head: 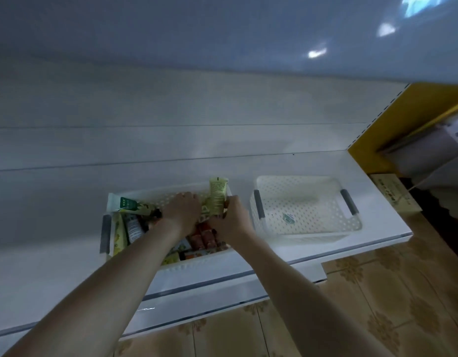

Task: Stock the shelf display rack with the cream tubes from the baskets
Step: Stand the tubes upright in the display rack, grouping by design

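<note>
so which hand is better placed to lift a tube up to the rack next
Right. The right hand pinches the upright green tube, raised above the basket. The left hand is down among the lying tubes; its grip is hidden.

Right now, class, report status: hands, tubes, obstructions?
Left hand among tubes in full basket, grip hidden. Right hand holds green tube. Other basket empty. Nothing blocking.

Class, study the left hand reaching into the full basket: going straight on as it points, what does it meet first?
Probably the far wall of the basket, just beyond the left hand; depth is unclear.
</note>
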### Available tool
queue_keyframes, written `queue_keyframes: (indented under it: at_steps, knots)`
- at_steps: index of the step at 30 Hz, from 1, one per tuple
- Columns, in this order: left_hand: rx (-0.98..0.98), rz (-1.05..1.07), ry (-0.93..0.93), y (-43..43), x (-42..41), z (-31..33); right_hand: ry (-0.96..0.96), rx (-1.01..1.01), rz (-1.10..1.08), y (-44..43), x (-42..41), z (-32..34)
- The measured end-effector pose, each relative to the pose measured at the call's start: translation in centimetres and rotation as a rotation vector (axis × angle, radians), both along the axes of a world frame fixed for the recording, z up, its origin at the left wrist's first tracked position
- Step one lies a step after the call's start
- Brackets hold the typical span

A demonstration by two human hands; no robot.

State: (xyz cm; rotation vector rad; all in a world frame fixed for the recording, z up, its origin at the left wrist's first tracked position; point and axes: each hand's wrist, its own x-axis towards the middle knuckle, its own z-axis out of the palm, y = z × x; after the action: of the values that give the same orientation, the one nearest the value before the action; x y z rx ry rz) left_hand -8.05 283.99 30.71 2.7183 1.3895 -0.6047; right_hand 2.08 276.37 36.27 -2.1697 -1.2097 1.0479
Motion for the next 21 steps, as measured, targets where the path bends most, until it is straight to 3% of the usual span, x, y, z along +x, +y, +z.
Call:
queue_keyframes:
  at_steps: [4, 7, 10, 17, 21]
  knots:
    - [-0.086, 0.045, 0.036, 0.6, 0.2, 0.9, 0.029, 0.067, -0.012, -0.9, 1.4, 0.6]
    - [-0.105, 0.114, -0.056, 0.2, -0.5, 1.5, 0.039, 0.072, -0.032, -1.5, 2.0, 0.8]
    - [-0.085, 0.232, -0.287, -0.8, -1.7, 2.2, 0.053, 0.118, -0.045, -1.9, 2.2, 0.7]
    - [-0.242, 0.652, -1.015, -5.5, -4.8, 6.2, 0.134, 0.179, -0.018, -3.5, 1.5, 3.1]
    - [-0.282, 0.782, -1.25, -11.1, -6.6, 9.1, 0.171, 0.188, 0.067, -6.7, 1.1, 6.6]
